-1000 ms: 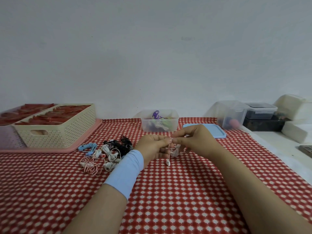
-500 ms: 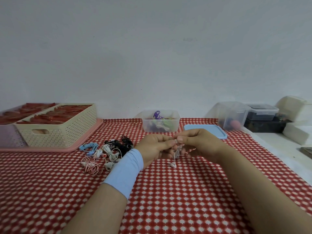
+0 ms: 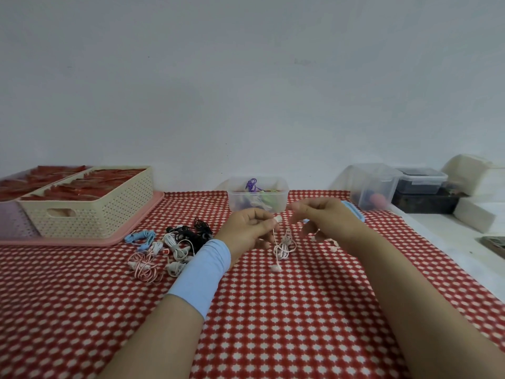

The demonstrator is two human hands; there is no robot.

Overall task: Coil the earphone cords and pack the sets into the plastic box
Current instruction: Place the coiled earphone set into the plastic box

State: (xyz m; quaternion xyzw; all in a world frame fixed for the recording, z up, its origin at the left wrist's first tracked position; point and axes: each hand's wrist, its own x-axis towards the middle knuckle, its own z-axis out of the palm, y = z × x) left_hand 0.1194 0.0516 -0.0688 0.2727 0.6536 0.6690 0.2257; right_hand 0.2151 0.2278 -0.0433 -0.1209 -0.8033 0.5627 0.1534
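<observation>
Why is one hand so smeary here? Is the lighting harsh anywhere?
Head view: the right hand is motion-blurred, fingertips smeared, while the left hand and the earphones it pinches look fairly sharp. Head view too: soft, even light, no glare, faint shadows.

curled hands [image 3: 250, 228] [image 3: 325, 218] slightly apart

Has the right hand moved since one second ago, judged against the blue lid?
Yes. The right hand has gone right and farther from the left hand, and now hides most of the blue lid, which showed almost whole before.
</observation>
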